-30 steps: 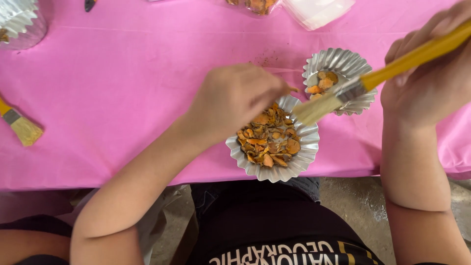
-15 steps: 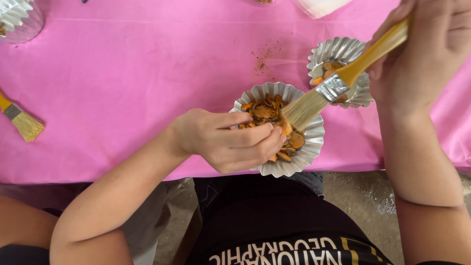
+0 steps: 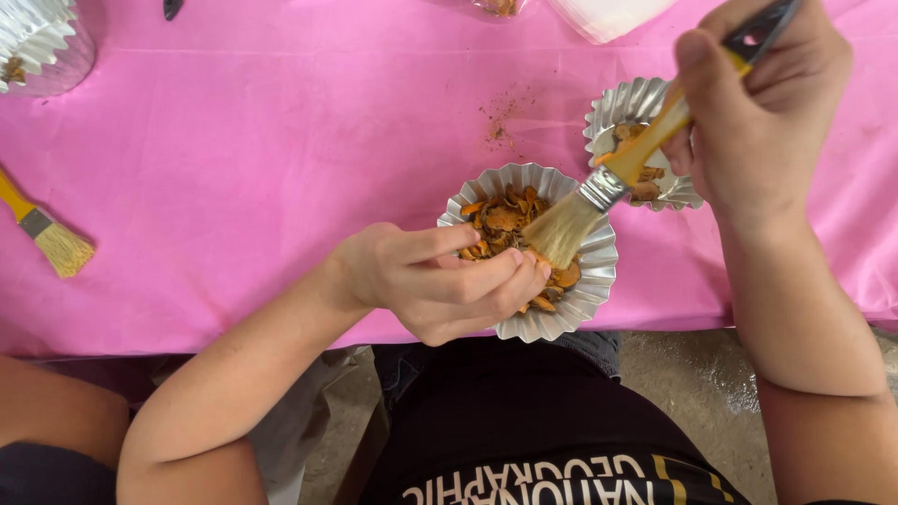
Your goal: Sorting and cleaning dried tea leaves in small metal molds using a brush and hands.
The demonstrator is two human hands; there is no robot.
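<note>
The left hand curls its fingers narrowly over the near rim of a fluted foil cup, pinching something small that cannot be made out among the orange-brown dried pieces inside. The right hand is closed around the yellow handle of a paintbrush, whose pale bristles rest in the cup just beyond the left fingertips. A second foil cup with a few pieces sits just left of the right fingers. Both stand on the pink surface.

The foil cup looks thin and light, easy to dent or slide, so steadying it gently at the rim seems wise. The pieces look dry, brittle and light, best taken between fingertips. A spare brush lies well to the left.
</note>
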